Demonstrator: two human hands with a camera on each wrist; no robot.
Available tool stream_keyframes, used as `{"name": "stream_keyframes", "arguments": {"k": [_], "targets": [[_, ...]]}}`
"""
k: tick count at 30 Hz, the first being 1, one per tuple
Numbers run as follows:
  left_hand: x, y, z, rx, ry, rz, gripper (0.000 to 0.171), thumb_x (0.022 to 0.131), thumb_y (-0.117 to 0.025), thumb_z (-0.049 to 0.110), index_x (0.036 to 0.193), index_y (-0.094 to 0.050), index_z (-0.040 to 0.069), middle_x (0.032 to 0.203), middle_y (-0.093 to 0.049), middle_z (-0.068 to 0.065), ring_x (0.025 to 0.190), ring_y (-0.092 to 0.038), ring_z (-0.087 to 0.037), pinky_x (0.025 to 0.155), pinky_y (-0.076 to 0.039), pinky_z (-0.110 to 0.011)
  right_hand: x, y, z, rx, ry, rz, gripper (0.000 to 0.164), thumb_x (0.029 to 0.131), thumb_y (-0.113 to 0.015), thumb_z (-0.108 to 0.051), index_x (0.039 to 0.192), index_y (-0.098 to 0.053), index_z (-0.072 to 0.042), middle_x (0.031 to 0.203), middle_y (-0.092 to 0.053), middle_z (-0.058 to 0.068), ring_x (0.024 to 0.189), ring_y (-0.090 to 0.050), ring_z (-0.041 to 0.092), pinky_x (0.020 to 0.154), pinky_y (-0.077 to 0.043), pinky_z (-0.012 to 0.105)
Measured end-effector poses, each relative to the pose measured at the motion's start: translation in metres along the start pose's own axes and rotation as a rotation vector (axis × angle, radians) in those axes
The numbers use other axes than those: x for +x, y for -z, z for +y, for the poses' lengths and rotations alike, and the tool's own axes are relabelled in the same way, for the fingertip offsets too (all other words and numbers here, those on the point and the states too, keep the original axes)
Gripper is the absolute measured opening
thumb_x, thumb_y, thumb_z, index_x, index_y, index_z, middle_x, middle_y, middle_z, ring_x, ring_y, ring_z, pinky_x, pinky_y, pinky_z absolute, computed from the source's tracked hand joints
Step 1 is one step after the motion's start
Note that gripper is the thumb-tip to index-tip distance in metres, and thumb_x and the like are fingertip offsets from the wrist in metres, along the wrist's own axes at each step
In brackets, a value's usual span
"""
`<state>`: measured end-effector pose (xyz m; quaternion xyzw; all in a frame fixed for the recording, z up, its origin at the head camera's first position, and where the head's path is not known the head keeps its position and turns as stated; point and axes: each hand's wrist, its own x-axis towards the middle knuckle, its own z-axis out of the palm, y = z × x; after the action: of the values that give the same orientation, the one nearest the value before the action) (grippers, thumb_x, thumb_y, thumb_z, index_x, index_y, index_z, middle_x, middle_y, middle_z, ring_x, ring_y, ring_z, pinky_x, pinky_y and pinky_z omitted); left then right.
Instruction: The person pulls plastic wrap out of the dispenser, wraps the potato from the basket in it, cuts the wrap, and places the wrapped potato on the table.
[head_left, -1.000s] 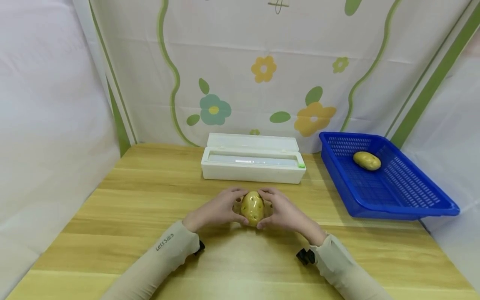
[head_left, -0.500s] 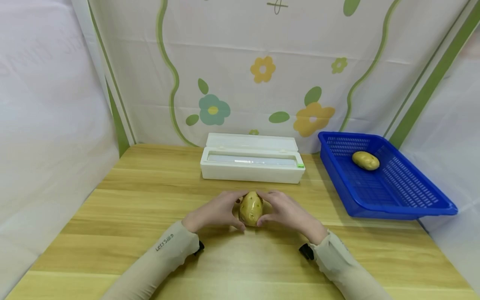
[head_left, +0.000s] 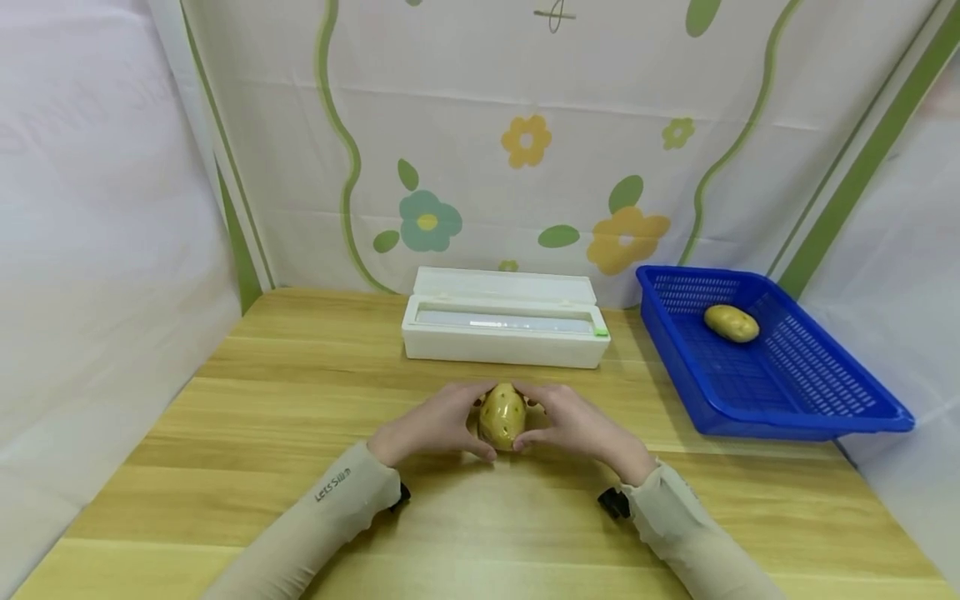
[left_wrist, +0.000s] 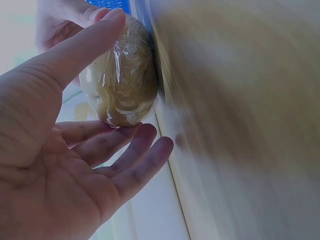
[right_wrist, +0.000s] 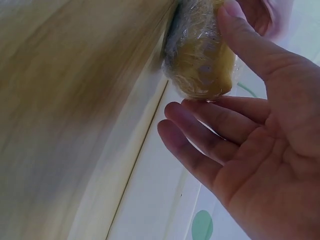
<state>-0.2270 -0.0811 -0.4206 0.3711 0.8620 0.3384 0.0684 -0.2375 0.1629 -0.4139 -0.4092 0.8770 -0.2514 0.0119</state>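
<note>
A yellow potato (head_left: 502, 417) wrapped in shiny cling film rests on the table between my two hands. My left hand (head_left: 438, 423) holds it from the left, fingertips at its far end and thumb by its near end. From the other side my right hand (head_left: 573, 425) grips it the same way, thumb against the near end. In the left wrist view, creased film covers the potato (left_wrist: 122, 75), and the outer fingers lie free of it. Wrinkled film also shows on the potato (right_wrist: 200, 55) in the right wrist view, above the fingertips.
Behind the hands stands a long white cling film dispenser (head_left: 506, 343), its lid (head_left: 504, 286) raised. A blue plastic basket (head_left: 795, 423) sits at the right, with another potato (head_left: 731, 323) inside. A flowered cloth (head_left: 480, 100) hangs behind the wooden table (head_left: 300, 367).
The wrapped potato has turned slightly between the hands. My left thumb has slid off its near face to beside it; the right hand has shifted only a little.
</note>
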Motion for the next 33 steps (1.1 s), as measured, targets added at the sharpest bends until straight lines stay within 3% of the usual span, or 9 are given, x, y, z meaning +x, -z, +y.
{"name": "stream_keyframes", "arguments": {"k": [4,11,24,28,33], "targets": [[-0.001,0.001,0.0,0.009,0.026,-0.008,0.094,0.071,-0.091,0.032,0.147,-0.041,0.01,0.136,-0.052,0.001,0.121,-0.05,-0.016,0.101,-0.042,-0.035,0.0,-0.001,-0.002,0.022,-0.041,-0.028,0.085,0.077,-0.084,-0.038,0.145,-0.046,-0.003,0.13,-0.061,0.007,0.113,-0.059,0.017,0.094,-0.048,0.033],[0.001,-0.001,-0.001,0.121,0.093,0.003,0.103,0.068,-0.089,0.048,0.148,-0.038,0.008,0.144,-0.045,-0.007,0.129,-0.04,-0.027,0.1,-0.041,-0.045,0.0,-0.001,-0.002,0.116,-0.105,-0.049,0.085,0.079,-0.083,-0.038,0.146,-0.044,-0.004,0.131,-0.059,0.007,0.113,-0.057,0.019,0.094,-0.048,0.041],[0.009,-0.008,0.002,0.171,0.116,0.041,0.104,0.067,-0.089,0.051,0.147,-0.04,0.006,0.14,-0.046,-0.009,0.124,-0.044,-0.026,0.093,-0.046,-0.041,-0.003,0.002,0.003,0.23,-0.142,-0.078,0.087,0.081,-0.081,-0.043,0.147,-0.042,-0.003,0.133,-0.056,0.009,0.108,-0.06,0.023,0.085,-0.053,0.04],[0.006,-0.003,0.001,0.155,0.1,0.057,0.099,0.065,-0.091,0.047,0.142,-0.044,0.006,0.134,-0.05,-0.008,0.115,-0.05,-0.021,0.089,-0.048,-0.038,-0.004,0.004,0.001,0.24,-0.167,-0.071,0.085,0.081,-0.081,-0.041,0.146,-0.043,-0.002,0.137,-0.054,0.013,0.11,-0.059,0.028,0.085,-0.053,0.043],[-0.001,0.011,-0.004,0.137,0.121,0.064,0.101,0.064,-0.092,0.046,0.142,-0.045,0.003,0.132,-0.05,-0.009,0.111,-0.052,-0.02,0.09,-0.048,-0.038,-0.007,0.012,-0.001,0.235,-0.2,-0.041,0.072,0.088,-0.077,-0.03,0.144,-0.044,0.0,0.137,-0.052,0.021,0.113,-0.058,0.033,0.085,-0.053,0.044]]}}
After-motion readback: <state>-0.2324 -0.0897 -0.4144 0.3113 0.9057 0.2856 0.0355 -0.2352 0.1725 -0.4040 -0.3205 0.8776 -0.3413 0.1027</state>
